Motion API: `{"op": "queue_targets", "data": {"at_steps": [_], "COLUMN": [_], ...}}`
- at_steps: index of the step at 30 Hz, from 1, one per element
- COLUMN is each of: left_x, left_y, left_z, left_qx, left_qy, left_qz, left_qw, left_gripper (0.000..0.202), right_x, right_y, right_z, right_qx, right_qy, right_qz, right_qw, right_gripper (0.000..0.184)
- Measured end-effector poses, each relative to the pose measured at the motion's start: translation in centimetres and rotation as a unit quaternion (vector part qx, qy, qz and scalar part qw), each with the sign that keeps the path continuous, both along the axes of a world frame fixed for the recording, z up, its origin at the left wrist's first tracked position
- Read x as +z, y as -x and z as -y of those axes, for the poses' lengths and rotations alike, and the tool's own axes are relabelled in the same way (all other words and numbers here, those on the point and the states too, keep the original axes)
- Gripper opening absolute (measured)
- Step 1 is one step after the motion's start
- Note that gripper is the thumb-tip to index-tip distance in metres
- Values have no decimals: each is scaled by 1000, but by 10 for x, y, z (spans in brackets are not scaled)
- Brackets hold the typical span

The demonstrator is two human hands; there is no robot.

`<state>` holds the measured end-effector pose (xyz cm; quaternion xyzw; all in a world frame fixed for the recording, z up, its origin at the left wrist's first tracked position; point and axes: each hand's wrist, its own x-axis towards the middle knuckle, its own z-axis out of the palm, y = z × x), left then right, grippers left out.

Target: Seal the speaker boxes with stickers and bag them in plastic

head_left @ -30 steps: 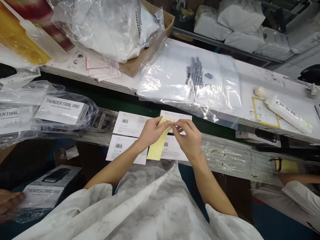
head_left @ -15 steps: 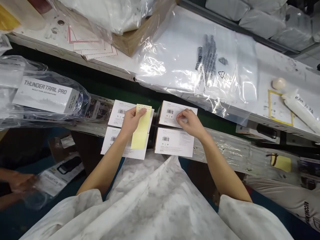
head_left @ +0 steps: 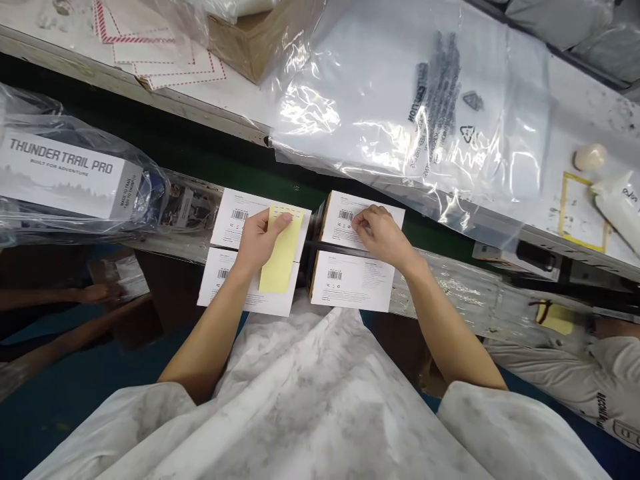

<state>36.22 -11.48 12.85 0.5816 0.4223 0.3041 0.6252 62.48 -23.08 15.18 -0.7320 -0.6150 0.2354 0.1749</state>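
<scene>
My left hand (head_left: 256, 241) pinches a yellow sticker sheet (head_left: 281, 252) and holds it over two white boxes (head_left: 230, 220) on the left. My right hand (head_left: 381, 233) presses its fingertips on the top of a white box (head_left: 395, 215) near its barcode; any sticker under the fingers is hidden. Another white box (head_left: 350, 281) lies just nearer to me, below that one. All these boxes sit side by side on a ledge in front of me.
A bagged "Thunder Trail Pro" box (head_left: 65, 175) lies at the left. Large clear plastic bags (head_left: 415, 113) cover the white table beyond, with a cardboard box (head_left: 245, 41) behind. Other people's arms appear at left (head_left: 65, 333) and right (head_left: 590, 373).
My hands parted: the left carried the yellow sheet left over the left boxes, and the right went down onto the right rear box. The view tilted down.
</scene>
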Motion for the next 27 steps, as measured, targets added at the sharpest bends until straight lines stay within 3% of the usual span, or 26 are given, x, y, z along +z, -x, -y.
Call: {"op": "queue_targets", "data": {"at_steps": [9, 11, 14, 17, 20, 23, 27], "left_x": [4, 10, 23, 32, 32, 30, 32], "left_y": [-2, -3, -6, -11, -17, -23, -28], "left_z": [0, 3, 13, 27, 42, 55, 66], "left_qx": [-5, -8, -20, -52, -87, -106, -120], "left_qy": [-24, -16, -1, 32, 55, 58, 40], "left_qz": [-6, -10, -25, -47, -63, -61, -46], "left_qw": [1000, 1000, 999, 997, 993, 991, 991], "left_gripper": [47, 52, 60, 59, 55, 53, 53], "right_x": [-3, -3, 5, 23, 35, 34, 26], "right_y": [4, 4, 8, 30, 65, 91, 98], "right_z": [0, 0, 4, 18, 38, 53, 60], "right_qx": [7, -17, -80, -165, -161, -134, -156], "right_qy": [-17, -28, -39, -124, -202, -215, -210], "right_qz": [26, 22, -40, -106, -123, -91, -61], "right_qw": [999, 999, 995, 973, 958, 963, 963], "right_gripper": [11, 9, 21, 9, 7, 7, 8]}}
